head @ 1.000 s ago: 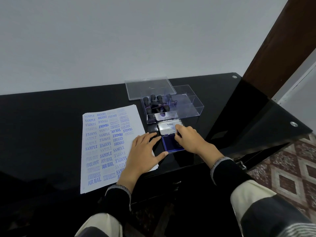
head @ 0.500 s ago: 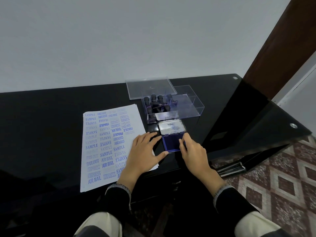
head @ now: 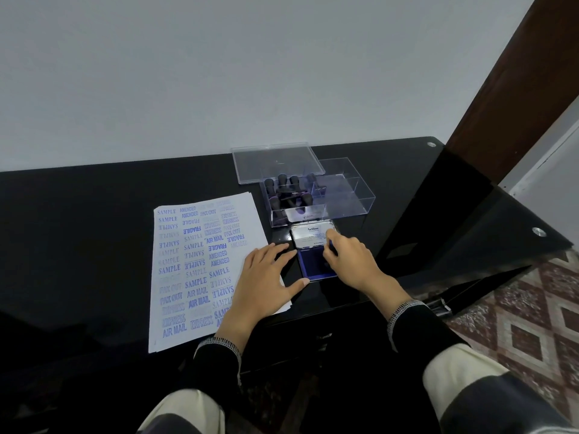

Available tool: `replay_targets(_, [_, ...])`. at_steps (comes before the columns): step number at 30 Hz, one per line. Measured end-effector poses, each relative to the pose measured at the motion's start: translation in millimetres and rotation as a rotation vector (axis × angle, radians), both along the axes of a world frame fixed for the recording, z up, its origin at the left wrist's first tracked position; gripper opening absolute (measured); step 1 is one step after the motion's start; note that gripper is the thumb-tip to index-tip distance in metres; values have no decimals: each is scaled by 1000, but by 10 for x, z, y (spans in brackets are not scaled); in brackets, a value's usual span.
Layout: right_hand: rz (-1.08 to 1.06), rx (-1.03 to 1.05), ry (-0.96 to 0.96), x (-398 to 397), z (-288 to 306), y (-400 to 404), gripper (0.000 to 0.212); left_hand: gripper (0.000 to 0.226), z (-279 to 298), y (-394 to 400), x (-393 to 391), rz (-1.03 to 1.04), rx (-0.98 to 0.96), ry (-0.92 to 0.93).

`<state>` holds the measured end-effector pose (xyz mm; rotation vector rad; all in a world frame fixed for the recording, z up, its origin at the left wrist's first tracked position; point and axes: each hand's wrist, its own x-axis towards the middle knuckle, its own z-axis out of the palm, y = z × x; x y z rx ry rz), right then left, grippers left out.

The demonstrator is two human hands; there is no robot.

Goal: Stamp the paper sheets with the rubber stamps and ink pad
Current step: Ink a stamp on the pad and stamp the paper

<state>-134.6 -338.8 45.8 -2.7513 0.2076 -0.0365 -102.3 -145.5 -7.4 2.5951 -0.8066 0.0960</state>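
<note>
A left hand (head: 266,283) lies flat on the light, floppy paper sheets (head: 200,264) on the black table (head: 94,214); the right hand (head: 351,261) pinches the open ink pad (head: 313,255) lid, likely a rigid tin best gripped by its edges.

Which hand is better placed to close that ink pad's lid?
Probably the right hand: its fingers already touch the lid of the ink pad. The left hand lies flat on the paper sheets.

Black sleeves (head: 416,327) with white-stitched cuffs, cream trousers (head: 188,411)
</note>
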Motion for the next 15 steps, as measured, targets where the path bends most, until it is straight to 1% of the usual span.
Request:
replay_targets(3, [-3,0,-8,-17,13,9,14,80,3,1,-1,-20,-21,19])
replay_targets(4, [-5,1,-12,-26,16,12,13,76,10,0,-3,-27,-61,37])
replay_targets(5, [-7,2,-18,-36,19,16,13,70,28,0,-2,-20,-143,83])
replay_targets(8, [-21,10,-37,-62,4,15,14,39,153,30,6,115,-566,281])
replay_targets(9, [-26,21,-43,-68,-3,15,15,29,189,62,24,183,-669,282])
replay_targets(10, [-31,31,-46,-71,-11,14,15,22,218,104,49,255,-722,252])
replay_targets(12, [-34,38,-54,-78,-19,17,16,21,257,212,114,377,-747,197])
replay_targets(15, [-34,36,-78,-105,-31,24,18,24,255,458,215,509,-649,172])
